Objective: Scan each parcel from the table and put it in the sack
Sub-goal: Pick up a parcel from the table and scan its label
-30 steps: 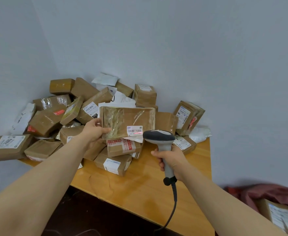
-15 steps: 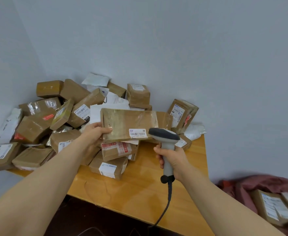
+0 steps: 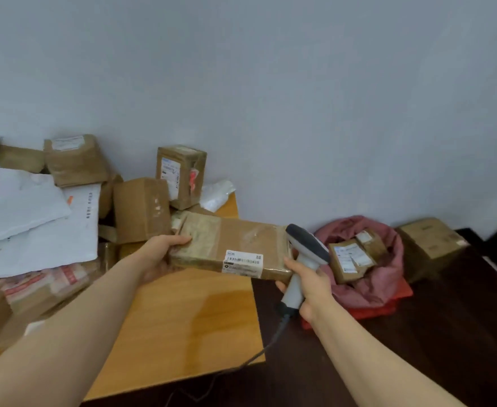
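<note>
Grips a long flat brown parcel (image 3: 235, 240) by its left end with the left hand (image 3: 159, 255), thumb on top and fingers curled under. Holds it up in the air, a bit tilted, half over the right edge of the yellow wooden table (image 3: 188, 318) and half past it. Turns its white label (image 3: 242, 262) up and toward the front.

Grips a grey scanner (image 3: 306, 249) by the handle with the right hand (image 3: 310, 286), fingers wrapped all the way round. Holds the scanner's dark head just beside the right end of the parcel; touching or not, cannot tell. From the bottom of the handle, a dark cable (image 3: 270, 345) hanging down past the table corner.

On the dark floor to the right of the table, a pink sack (image 3: 370, 289), open at the top, with brown parcels (image 3: 348, 259) inside. Just beside the sack, a big brown box (image 3: 429, 242). On the left part of the table, a pile of brown boxes (image 3: 141, 210) and white mail bags (image 3: 35, 224), up against the grey wall.
</note>
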Demonstrator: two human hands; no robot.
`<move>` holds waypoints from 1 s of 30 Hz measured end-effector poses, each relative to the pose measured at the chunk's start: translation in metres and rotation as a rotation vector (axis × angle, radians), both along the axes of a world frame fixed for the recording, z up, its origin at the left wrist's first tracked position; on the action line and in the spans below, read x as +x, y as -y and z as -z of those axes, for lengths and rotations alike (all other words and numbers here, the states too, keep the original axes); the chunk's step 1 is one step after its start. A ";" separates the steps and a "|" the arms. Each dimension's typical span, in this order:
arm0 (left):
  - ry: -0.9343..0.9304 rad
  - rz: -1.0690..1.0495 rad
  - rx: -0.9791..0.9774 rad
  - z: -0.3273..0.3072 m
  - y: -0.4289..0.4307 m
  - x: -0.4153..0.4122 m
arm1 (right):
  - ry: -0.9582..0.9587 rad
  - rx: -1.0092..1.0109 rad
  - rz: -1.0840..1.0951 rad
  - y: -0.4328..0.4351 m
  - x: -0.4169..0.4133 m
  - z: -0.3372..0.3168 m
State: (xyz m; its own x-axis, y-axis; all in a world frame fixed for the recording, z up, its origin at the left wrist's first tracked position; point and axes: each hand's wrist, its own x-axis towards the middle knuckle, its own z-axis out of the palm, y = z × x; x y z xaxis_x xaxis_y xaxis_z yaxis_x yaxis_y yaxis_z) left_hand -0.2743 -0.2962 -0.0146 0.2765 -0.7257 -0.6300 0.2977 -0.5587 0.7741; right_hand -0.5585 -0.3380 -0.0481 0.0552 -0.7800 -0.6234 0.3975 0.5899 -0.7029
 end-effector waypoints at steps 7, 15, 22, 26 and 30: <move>-0.035 0.083 0.092 0.043 0.100 -0.165 | -0.101 0.082 0.266 0.050 -0.149 0.030; -0.007 0.140 0.135 0.081 0.193 -0.282 | -0.097 0.298 0.516 0.096 -0.224 0.075; 0.156 0.396 0.240 0.150 0.312 -0.314 | -0.205 0.434 0.732 0.198 -0.244 0.137; 0.353 0.572 0.242 0.207 0.377 -0.305 | -0.321 0.492 0.774 0.268 -0.239 0.181; 0.626 0.834 0.184 0.264 0.441 -0.288 | -0.378 0.528 0.791 0.334 -0.227 0.238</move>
State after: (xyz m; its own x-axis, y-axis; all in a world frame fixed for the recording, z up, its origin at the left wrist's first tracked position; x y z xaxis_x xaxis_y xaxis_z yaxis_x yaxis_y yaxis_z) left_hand -0.5623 -0.7374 -0.2788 0.0482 -0.7435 -0.6669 -0.6571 -0.5265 0.5395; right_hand -0.7856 -0.6718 -0.2857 -0.6276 -0.1288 -0.7678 0.6133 0.5257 -0.5895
